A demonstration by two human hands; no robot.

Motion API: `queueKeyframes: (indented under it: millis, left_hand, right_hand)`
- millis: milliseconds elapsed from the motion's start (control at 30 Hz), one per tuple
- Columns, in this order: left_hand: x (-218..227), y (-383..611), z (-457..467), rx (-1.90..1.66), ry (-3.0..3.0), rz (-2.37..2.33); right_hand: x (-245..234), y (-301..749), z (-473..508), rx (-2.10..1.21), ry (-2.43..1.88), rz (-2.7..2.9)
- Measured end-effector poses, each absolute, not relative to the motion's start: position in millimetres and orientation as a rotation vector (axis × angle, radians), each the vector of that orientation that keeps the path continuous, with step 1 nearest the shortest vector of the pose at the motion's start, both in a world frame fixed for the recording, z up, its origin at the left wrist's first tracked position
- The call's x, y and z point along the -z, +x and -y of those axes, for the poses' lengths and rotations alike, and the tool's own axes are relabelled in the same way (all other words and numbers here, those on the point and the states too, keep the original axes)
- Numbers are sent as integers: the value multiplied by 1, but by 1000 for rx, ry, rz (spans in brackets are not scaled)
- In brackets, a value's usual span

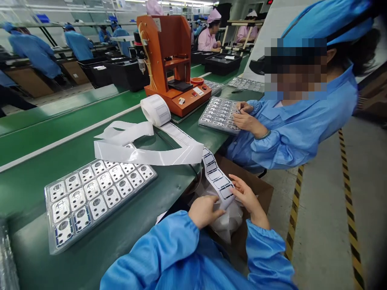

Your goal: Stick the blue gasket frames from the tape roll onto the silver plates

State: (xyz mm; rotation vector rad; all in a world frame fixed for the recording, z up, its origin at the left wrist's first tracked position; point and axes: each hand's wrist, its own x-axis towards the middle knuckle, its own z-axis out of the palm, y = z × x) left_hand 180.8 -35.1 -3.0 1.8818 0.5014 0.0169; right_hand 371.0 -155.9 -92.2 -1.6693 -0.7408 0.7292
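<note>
A printed label strip (216, 175) runs from a white label roll (155, 109) across the green bench and down to my hands, with loose white backing film (145, 151) looped on the way. My right hand (246, 197) pinches the strip's lower end from the right. Close beside that end, my left hand (205, 211) has its fingers curled, and any grip on the strip is unclear. Below both hands a crumpled white plastic bag (226, 219) fills a cardboard box (256, 197). A clear tray of metal-faced parts (99, 197) lies on the bench to my left.
A co-worker's hands work on a second parts tray (219, 114) at the right. An orange press machine (165, 60) stands on the bench behind the roll. Black bins (127, 74) and more workers lie beyond. Yellow-black tape (294, 213) marks the floor at right.
</note>
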Motion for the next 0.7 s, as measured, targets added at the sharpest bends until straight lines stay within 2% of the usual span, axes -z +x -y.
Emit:
queueKeyframes:
  millis: [200, 300, 467, 700]
  left_hand:
    - [-122, 146, -7, -97, 2448, -706]
    - [-156, 146, -56, -180, 2565, -873]
    - [-163, 146, -147, -364, 2469, -1014]
    - [-145, 139, -218, -345, 2413, -967]
  right_hand:
    - [53, 412, 102, -550, -1878, 767]
    - [11, 432, 26, -597, -1856, 871]
    - [-40, 432, -101, -760, -1991, 1023]
    - [-48, 418, -155, -978, -2198, 1122]
